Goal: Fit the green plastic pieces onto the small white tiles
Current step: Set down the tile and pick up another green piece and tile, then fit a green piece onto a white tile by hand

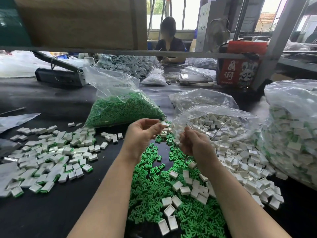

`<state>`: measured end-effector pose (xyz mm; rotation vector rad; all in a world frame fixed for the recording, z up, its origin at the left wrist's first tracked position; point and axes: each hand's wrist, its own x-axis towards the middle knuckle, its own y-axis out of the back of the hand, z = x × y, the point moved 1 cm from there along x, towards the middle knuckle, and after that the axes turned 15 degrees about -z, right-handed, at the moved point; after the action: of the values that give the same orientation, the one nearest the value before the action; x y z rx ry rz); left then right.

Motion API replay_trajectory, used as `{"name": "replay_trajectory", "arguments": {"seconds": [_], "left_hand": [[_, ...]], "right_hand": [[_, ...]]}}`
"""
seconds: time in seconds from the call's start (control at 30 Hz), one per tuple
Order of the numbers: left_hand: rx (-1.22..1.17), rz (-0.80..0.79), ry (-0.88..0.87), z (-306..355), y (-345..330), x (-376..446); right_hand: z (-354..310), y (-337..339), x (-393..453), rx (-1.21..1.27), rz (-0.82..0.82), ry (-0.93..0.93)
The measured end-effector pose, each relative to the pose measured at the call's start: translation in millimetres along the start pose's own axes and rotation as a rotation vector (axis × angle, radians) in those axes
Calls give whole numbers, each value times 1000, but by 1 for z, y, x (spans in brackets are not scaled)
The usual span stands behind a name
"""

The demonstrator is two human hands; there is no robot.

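My left hand (pixel 142 134) is raised over the table, pinching a small white tile (pixel 165 124) at its fingertips. My right hand (pixel 192 143) hovers just right of it with fingers curled in; what it holds is hidden. Beneath both hands lies a loose spread of green plastic pieces (pixel 154 186) on the black table, with white tiles (pixel 240 160) scattered on its right side. Left of my arms sits a pile of tiles fitted with green pieces (pixel 51 157).
An open clear bag of green pieces (pixel 123 109) stands behind my hands, an open bag of white tiles (pixel 214 121) to its right, and a big bag of fitted tiles (pixel 291 134) at far right. A person sits across the table (pixel 169 40). A shelf rail crosses overhead.
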<state>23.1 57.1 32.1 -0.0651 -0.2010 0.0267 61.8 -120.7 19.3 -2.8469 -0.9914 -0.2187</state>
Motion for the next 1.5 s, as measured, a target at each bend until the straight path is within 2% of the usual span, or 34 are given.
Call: {"name": "replay_trajectory", "arguments": {"seconds": [0.13, 0.2, 0.3, 0.43, 0.53, 0.6, 0.7, 0.8, 0.87, 1.0, 1.17, 1.23, 1.33, 1.4, 1.5], "left_hand": [[568, 367, 116, -8, 49, -10], [844, 466, 233, -13, 69, -20], [1127, 603, 457, -17, 88, -31], [1269, 682, 698, -16, 96, -38], [1302, 700, 755, -14, 92, -40], [1322, 698, 709, -12, 87, -36], [1328, 601, 493, -8, 75, -27], [1250, 369, 328, -10, 57, -14], [1177, 185, 342, -16, 43, -7], [994, -112, 422, -28, 18, -1], [901, -330, 429, -27, 1, 0], [825, -378, 387, -24, -2, -1], [641, -388, 332, -21, -1, -2], [578, -329, 290, -20, 1, -2], [578, -224, 260, -19, 4, -2]], "right_hand": [[0, -1, -1, -290, 61, 27], [1, 0, 0, -477, 91, 17], [4, 1, 1, -755, 123, -11], [5, 2, 0, -1092, 148, -89], [5, 0, -1, -1269, 118, -152], [6, 0, -1, -1376, 124, -158], [11, 1, -1, -1498, 128, -246], [16, 1, 0, -1535, 60, -357], [16, 2, 1, -1499, 30, -329], [13, 2, 3, -1433, 92, -221], [19, 3, 3, -1451, -79, -396], [20, 2, 4, -1429, -112, -390], [20, 0, 6, -1351, -52, -307], [21, 0, 5, -1363, -14, -270], [23, 4, 5, -1440, -45, -338]]}}
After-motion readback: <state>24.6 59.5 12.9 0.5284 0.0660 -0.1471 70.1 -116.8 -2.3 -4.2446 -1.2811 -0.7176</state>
